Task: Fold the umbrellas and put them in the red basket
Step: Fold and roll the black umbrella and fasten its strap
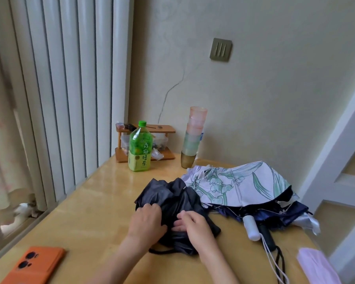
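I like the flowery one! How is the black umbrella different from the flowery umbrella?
The black umbrella is plain and dark; the flowery umbrella is white with green flowers. The left hand and right hand hold the black one; nobody touches the flowery one. Both are loose, not rolled.

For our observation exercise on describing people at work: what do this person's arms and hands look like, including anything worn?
Two bare hands, no gloves: left hand and right hand. The left forearm and right forearm are uncovered as far as the frame shows, with no sleeves, watch or bracelet. No rings visible.
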